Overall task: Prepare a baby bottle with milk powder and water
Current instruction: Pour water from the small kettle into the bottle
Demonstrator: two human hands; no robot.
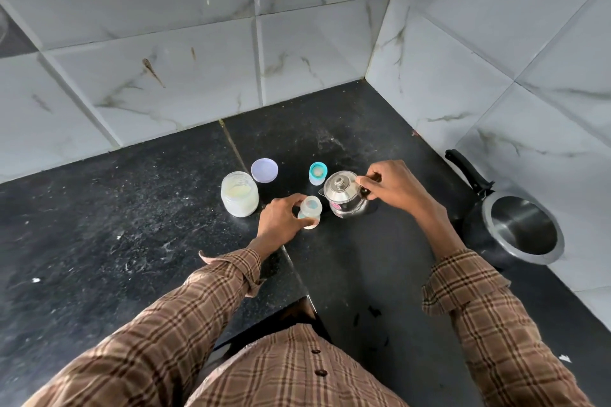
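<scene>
An open baby bottle (pixel 310 210) stands on the black counter (pixel 132 225), and my left hand (pixel 281 221) is wrapped around its left side. Just to its right sits a small steel kettle (pixel 344 196) with its lid on. My right hand (pixel 393 185) grips the kettle's handle on the right side. The kettle rests on the counter, upright. Further left is an open jar of milk powder (pixel 238 193), with its lilac lid (pixel 264 170) lying flat behind it. The bottle's teal nipple cap (pixel 317 173) stands behind the kettle.
A pressure cooker (pixel 519 228) with a long black handle stands open at the right, close to the tiled side wall (pixel 496 59). Tiled wall also runs along the back. White powder specks dust the counter. The counter's front edge is near my body.
</scene>
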